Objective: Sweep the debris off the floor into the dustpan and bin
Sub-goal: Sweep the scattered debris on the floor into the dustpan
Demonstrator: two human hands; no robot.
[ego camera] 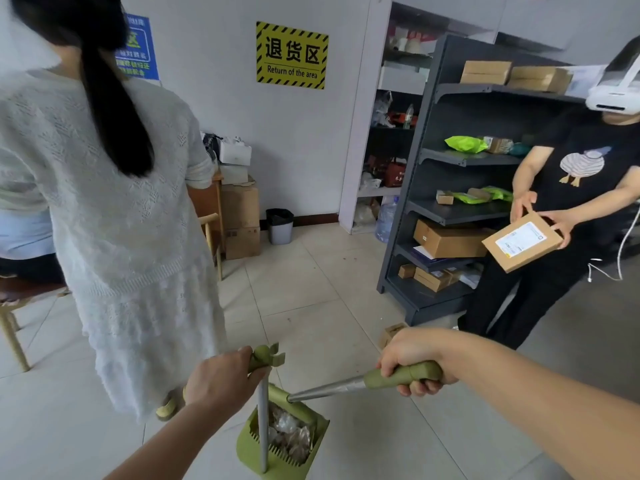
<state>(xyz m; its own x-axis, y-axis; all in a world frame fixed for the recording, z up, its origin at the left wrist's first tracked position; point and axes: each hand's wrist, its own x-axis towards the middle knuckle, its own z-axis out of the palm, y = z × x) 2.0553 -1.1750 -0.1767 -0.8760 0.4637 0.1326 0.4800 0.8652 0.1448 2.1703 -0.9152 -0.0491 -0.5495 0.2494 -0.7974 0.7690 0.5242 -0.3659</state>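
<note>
— That dustpan point(247, 445), what colour would you call it?
— Olive green, matching the broom grip point(405, 374). The broom shaft point(329, 389) is bare silver.
— And the wall sign point(292, 55)?
— Yellow, with black lettering and black diagonal stripes round its edge.
— The bin point(280, 233)?
— Grey, with a black liner. The shelving point(431, 98) is dark grey and the floor point(311, 289) is pale beige tile. That T-shirt point(595, 133) is black with a striped duck point(581, 164) printed on it.

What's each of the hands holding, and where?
Left hand grips the dustpan by the green grip atop its upright pole. Right hand grips the broom by the green grip at its shaft's end.
</note>
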